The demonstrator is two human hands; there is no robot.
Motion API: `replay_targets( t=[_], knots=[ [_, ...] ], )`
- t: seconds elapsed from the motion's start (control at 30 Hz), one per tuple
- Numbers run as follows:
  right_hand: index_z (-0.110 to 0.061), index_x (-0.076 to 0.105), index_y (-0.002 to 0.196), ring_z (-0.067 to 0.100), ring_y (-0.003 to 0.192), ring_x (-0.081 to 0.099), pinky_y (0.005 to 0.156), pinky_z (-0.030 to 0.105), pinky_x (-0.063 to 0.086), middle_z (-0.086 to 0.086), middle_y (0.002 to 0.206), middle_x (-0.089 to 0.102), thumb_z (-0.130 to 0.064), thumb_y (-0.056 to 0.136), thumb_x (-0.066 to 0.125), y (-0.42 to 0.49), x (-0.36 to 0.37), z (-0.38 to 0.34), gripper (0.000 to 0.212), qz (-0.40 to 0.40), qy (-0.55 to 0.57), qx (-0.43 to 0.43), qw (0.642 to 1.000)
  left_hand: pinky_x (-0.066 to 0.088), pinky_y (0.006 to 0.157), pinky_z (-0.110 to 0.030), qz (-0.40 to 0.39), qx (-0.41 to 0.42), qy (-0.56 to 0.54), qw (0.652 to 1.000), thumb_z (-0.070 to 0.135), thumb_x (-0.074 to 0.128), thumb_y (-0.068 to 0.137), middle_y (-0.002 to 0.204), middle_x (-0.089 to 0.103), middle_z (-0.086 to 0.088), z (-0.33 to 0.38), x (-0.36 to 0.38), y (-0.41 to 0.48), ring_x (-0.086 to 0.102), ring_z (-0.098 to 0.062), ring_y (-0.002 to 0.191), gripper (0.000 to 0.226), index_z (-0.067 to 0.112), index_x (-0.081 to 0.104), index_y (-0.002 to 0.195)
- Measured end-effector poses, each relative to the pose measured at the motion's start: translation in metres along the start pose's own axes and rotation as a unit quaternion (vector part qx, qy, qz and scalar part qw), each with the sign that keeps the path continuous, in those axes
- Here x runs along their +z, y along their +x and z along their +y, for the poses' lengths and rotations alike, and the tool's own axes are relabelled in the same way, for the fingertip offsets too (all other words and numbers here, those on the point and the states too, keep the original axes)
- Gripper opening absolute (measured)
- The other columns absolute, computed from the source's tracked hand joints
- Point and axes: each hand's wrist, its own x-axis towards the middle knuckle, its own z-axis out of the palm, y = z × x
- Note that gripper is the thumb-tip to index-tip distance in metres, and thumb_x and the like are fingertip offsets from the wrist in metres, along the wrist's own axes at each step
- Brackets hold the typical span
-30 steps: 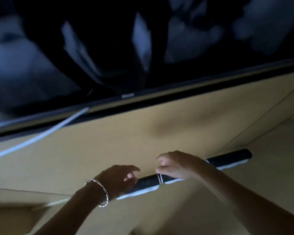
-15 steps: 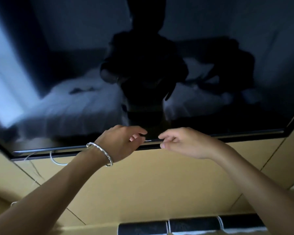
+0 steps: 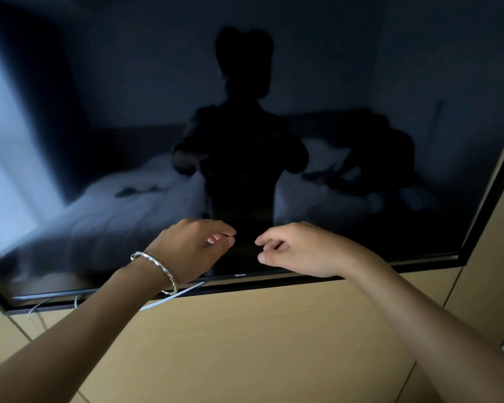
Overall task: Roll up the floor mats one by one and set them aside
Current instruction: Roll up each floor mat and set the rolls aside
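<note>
Gleaming twisted bangle — left hand

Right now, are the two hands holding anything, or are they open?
Left hand: open, fingers loosely curled, holding nothing.
Right hand: open, fingers loosely curled, holding nothing.

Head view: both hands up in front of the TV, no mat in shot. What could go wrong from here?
1. The bracelet on the left hand sits close to the white cable under the TV; lowering the arm could snag it.
2. The right hand and the left hover empty before the screen; a bump seems possible.
3. No mat in frame, so the next reach down starts unsighted.
</note>
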Motion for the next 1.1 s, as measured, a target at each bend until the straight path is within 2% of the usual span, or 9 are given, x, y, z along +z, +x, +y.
replay_targets(
  t=[0.07, 0.2, 0.37, 0.47, 0.63, 0.87, 0.93, 1.03, 1.1],
  knots=[
    [-0.035, 0.057, 0.126, 0.002, 0.107, 0.057, 0.097, 0.035, 0.047, -0.019, 0.119, 0.059, -0.048, 0.088, 0.058, 0.002, 0.003, 0.002, 0.04, 0.002, 0.001, 0.002, 1.0, 0.05, 0.085, -0.031, -0.004, -0.004, -0.006, 1.0, 0.049, 0.047, 0.086, 0.08, 0.058, 0.028, -0.002, 0.004, -0.003, 0.059, 0.003, 0.086, 0.026, 0.041, 0.066, 0.102],
    [-0.034, 0.057, 0.126, 0.004, 0.109, 0.057, 0.098, 0.036, 0.046, -0.017, 0.125, 0.057, -0.047, 0.088, 0.058, 0.011, 0.014, 0.002, 0.04, -0.006, 0.005, -0.003, 1.0, 0.049, 0.086, -0.029, -0.027, -0.033, 0.001, 0.999, 0.038, 0.051, 0.09, 0.087, 0.059, 0.025, -0.014, 0.015, -0.019, 0.058, 0.003, 0.088, 0.021, 0.039, 0.065, 0.106],
    [-0.031, 0.061, 0.119, 0.009, 0.104, 0.061, 0.094, 0.037, 0.049, -0.014, 0.118, 0.06, -0.044, 0.087, 0.06, 0.028, 0.05, -0.012, 0.035, -0.078, -0.008, -0.024, 0.997, 0.048, 0.086, -0.03, -0.045, -0.084, 0.018, 0.995, 0.032, 0.052, 0.091, 0.087, 0.056, 0.023, -0.044, 0.02, -0.058, 0.059, -0.001, 0.089, 0.021, 0.033, 0.065, 0.108],
    [-0.032, 0.06, 0.121, 0.009, 0.101, 0.062, 0.092, 0.037, 0.05, -0.014, 0.117, 0.059, -0.046, 0.086, 0.059, 0.039, 0.072, -0.032, 0.037, -0.123, -0.038, -0.051, 0.99, 0.047, 0.085, -0.027, -0.048, -0.119, 0.045, 0.991, 0.03, 0.051, 0.093, 0.097, 0.062, 0.018, -0.064, 0.008, -0.088, 0.059, -0.003, 0.094, 0.023, 0.032, 0.064, 0.112],
    [-0.032, 0.061, 0.117, 0.008, 0.099, 0.061, 0.092, 0.035, 0.049, -0.014, 0.112, 0.06, -0.045, 0.087, 0.059, 0.051, 0.092, -0.084, 0.033, -0.146, -0.07, -0.111, 0.98, 0.047, 0.081, -0.024, -0.013, -0.183, 0.062, 0.981, 0.031, 0.053, 0.092, 0.101, 0.065, 0.016, -0.092, -0.026, -0.141, 0.061, -0.003, 0.093, 0.025, 0.032, 0.063, 0.115],
    [-0.034, 0.059, 0.12, 0.008, 0.102, 0.059, 0.094, 0.036, 0.048, -0.014, 0.117, 0.058, -0.047, 0.087, 0.057, 0.03, 0.116, -0.172, 0.035, -0.161, -0.103, -0.174, 0.966, 0.05, 0.084, -0.033, 0.03, -0.228, 0.08, 0.97, 0.035, 0.051, 0.092, 0.104, 0.063, 0.017, -0.104, -0.074, -0.219, 0.06, -0.003, 0.094, 0.028, 0.037, 0.059, 0.118],
    [-0.034, 0.058, 0.121, 0.008, 0.104, 0.058, 0.095, 0.033, 0.047, -0.014, 0.118, 0.058, -0.047, 0.088, 0.057, 0.019, 0.124, -0.197, 0.036, -0.157, -0.108, -0.188, 0.964, 0.05, 0.083, -0.031, 0.043, -0.231, 0.085, 0.968, 0.036, 0.05, 0.092, 0.104, 0.063, 0.019, -0.103, -0.088, -0.245, 0.059, 0.003, 0.088, 0.027, 0.038, 0.059, 0.118],
    [-0.033, 0.057, 0.126, 0.006, 0.106, 0.054, 0.093, 0.028, 0.043, -0.014, 0.123, 0.056, -0.046, 0.089, 0.056, -0.007, 0.146, -0.24, 0.039, -0.163, -0.119, -0.209, 0.957, 0.049, 0.081, -0.028, 0.056, -0.255, 0.079, 0.962, 0.037, 0.049, 0.092, 0.1, 0.06, 0.021, -0.104, -0.108, -0.3, 0.054, 0.012, 0.067, 0.025, 0.039, 0.059, 0.115],
    [-0.031, 0.056, 0.128, 0.007, 0.109, 0.054, 0.094, 0.027, 0.042, -0.012, 0.125, 0.056, -0.045, 0.09, 0.056, -0.029, 0.171, -0.276, 0.041, -0.181, -0.129, -0.23, 0.948, 0.049, 0.084, -0.03, 0.071, -0.275, 0.077, 0.956, 0.04, 0.048, 0.09, 0.095, 0.057, 0.023, -0.107, -0.123, -0.35, 0.057, 0.007, 0.076, 0.027, 0.038, 0.06, 0.114]
  ],
)
